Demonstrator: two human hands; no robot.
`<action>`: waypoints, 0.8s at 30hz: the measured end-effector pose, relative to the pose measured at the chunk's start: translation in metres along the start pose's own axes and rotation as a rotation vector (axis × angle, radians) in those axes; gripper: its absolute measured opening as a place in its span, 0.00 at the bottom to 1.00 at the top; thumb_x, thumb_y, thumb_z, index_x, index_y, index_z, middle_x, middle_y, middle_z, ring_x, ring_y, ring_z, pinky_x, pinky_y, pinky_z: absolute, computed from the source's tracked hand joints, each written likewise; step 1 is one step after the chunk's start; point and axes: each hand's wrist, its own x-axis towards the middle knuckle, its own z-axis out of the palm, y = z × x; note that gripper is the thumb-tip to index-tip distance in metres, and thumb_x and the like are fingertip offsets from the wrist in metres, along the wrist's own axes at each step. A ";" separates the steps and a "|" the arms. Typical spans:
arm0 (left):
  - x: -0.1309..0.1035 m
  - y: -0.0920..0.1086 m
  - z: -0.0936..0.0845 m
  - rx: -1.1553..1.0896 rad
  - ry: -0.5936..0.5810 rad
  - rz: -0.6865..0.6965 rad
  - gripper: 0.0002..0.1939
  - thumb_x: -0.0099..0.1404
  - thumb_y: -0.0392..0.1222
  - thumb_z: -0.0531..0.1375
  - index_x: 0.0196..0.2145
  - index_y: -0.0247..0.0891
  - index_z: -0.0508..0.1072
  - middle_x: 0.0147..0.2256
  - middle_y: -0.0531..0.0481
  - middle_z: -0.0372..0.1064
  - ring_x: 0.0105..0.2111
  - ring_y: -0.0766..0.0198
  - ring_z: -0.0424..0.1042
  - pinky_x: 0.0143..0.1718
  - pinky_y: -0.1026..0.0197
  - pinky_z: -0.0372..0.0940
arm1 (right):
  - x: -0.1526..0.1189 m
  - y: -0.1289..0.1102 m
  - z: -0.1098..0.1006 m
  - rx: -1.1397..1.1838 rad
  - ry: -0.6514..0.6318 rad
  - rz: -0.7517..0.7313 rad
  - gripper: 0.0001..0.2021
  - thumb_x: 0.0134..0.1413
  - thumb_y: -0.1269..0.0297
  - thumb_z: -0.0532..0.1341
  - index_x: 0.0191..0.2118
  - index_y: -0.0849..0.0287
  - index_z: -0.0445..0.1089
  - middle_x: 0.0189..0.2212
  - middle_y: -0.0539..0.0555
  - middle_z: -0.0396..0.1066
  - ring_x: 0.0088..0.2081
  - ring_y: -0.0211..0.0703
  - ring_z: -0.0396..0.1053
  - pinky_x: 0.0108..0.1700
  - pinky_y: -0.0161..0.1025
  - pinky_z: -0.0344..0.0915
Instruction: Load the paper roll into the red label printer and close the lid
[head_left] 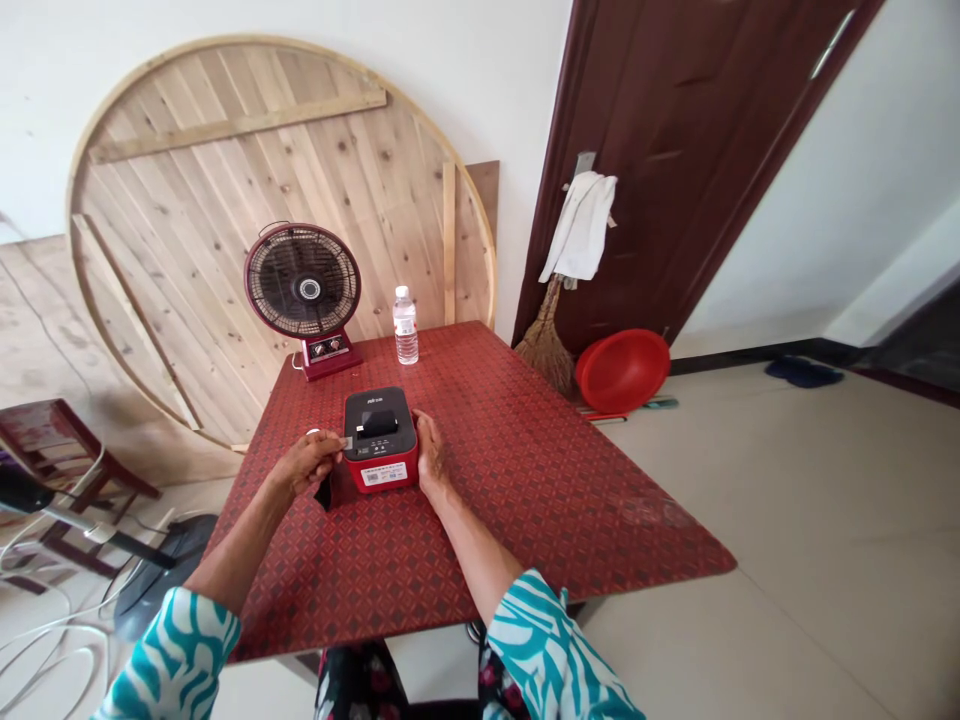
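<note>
A small red box-shaped device (380,440) with a dark top sits on the red patterned table (555,500). On its top lies a small black item (379,424) with a light end. My left hand (306,462) is at the device's left front corner, its fingers pinched on a small flat greyish piece (347,443) that touches the top edge. My right hand (430,450) lies along the device's right side, its fingers stretched out against it. Something black (324,492) is on the table beneath my left hand; its shape is partly hidden.
A dark red fan (304,290) and a clear water bottle (406,328) stand at the table's back. Behind leans a round wooden tabletop (225,170). Right of the table are a broom (548,345) and red basins (626,370); cables (56,640) lie on the left floor.
</note>
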 end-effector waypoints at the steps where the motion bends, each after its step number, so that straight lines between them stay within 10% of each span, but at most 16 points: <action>1: 0.000 0.000 -0.001 -0.003 -0.003 -0.002 0.21 0.46 0.55 0.68 0.18 0.36 0.66 0.08 0.61 0.50 0.09 0.77 0.46 0.11 0.70 0.38 | 0.000 0.000 0.000 0.002 -0.003 0.002 0.20 0.56 0.46 0.55 0.46 0.53 0.74 0.48 0.53 0.75 0.52 0.47 0.69 0.55 0.43 0.61; 24: 0.009 -0.005 0.000 -0.130 -0.016 -0.109 0.17 0.49 0.43 0.67 0.17 0.35 0.63 0.10 0.60 0.52 0.08 0.78 0.46 0.10 0.72 0.38 | -0.005 -0.006 0.001 0.045 0.026 0.047 0.20 0.53 0.46 0.58 0.44 0.54 0.74 0.45 0.53 0.76 0.48 0.47 0.70 0.52 0.44 0.63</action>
